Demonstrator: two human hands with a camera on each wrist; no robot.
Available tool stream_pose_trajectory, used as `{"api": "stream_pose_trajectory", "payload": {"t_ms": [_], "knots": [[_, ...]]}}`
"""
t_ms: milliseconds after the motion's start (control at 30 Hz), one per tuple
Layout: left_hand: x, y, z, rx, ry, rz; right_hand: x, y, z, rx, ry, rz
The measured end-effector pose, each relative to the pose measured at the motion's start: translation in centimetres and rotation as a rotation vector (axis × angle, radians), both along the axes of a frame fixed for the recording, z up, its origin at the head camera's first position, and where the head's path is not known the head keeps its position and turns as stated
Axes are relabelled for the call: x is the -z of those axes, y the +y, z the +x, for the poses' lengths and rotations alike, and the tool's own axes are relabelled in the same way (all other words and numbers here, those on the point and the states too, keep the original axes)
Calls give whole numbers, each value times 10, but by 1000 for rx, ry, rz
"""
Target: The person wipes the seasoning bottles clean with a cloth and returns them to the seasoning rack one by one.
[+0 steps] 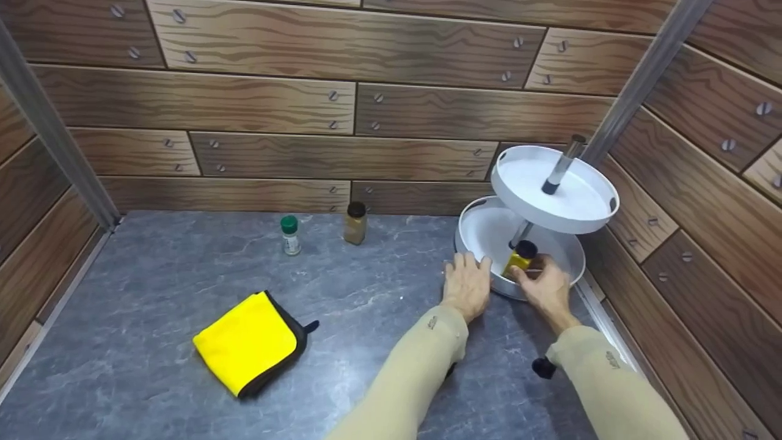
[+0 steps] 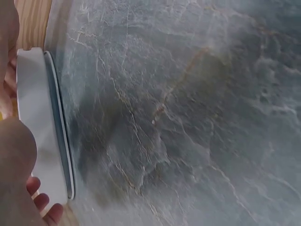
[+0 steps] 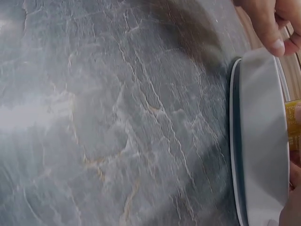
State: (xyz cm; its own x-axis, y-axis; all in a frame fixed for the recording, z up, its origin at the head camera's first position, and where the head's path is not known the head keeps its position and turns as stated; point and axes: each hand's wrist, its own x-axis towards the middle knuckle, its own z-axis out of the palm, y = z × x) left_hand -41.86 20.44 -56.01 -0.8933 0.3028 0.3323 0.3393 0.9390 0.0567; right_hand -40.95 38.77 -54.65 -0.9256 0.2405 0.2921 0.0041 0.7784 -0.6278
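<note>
A two-tier white round tray stand (image 1: 553, 183) is on the right of the table, in the head view. My right hand (image 1: 548, 290) grips a spice jar (image 1: 518, 261) with a yellow label and black lid, inside the lower tray (image 1: 479, 235). Part of the jar (image 3: 292, 122) shows over the tray wall in the right wrist view; its base is hidden. My left hand (image 1: 467, 286) holds the tray's near left edge, with the thumb in front and the fingers (image 2: 41, 201) round the side.
A green-capped shaker (image 1: 290, 236) and a dark-lidded brown spice jar (image 1: 355, 223) stand at the table's back. A folded yellow cloth (image 1: 247, 342) with dark edging lies front left. Wood-patterned walls (image 1: 275, 110) enclose the back and sides; the stand is close to the right wall.
</note>
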Motion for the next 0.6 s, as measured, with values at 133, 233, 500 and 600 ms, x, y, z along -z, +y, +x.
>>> {"api": "stream_pose_trajectory", "payload": {"t_ms": [133, 233, 500, 600], "knots": [[1, 0, -2, -7, 11, 0, -1, -8, -3, -1, -41, -8], [2, 1, -3, 1, -1, 11, -1, -11, -4, 10, -49, 4], [3, 4, -2, 51, -34, 45, 1, -8, -6, 26, -71, 41], [3, 5, -1, 68, -59, 35, 1, -5, -4, 24, -70, 60]]}}
